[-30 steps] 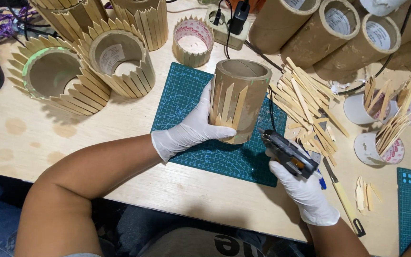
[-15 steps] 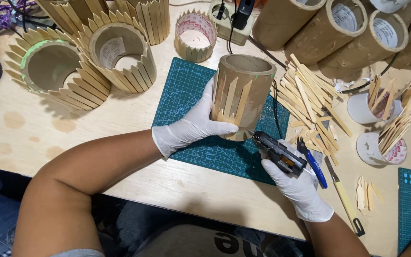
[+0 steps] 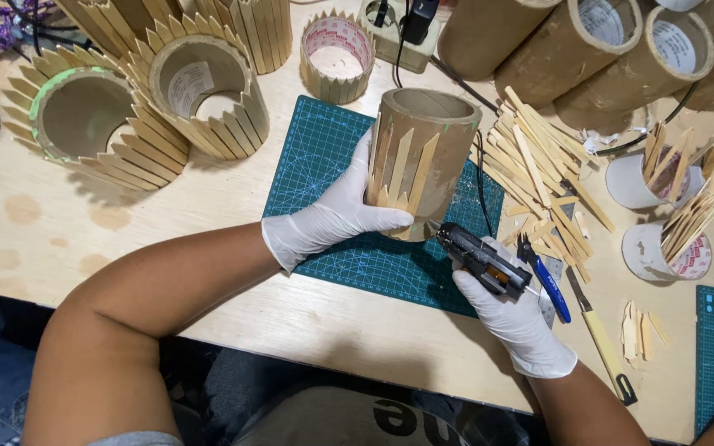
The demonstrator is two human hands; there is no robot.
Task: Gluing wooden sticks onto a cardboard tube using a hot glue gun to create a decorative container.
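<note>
Left hand (image 3: pixel 332 219) grip closed round cardboard tube (image 3: pixel 420 161); right hand (image 3: pixel 510 310) grip clasps glue gun (image 3: pixel 481 260), nozzle at tube's base.

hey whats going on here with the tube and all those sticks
A person in white gloves is at a workbench. The left hand steadies an upright cardboard tube on a green cutting mat; a few pointed wooden sticks are stuck to its side. The right hand holds a glue gun, nozzle at the tube's base. Loose sticks lie beside it, stick-covered tubes behind.

Head view, steeply downward (close)
</note>
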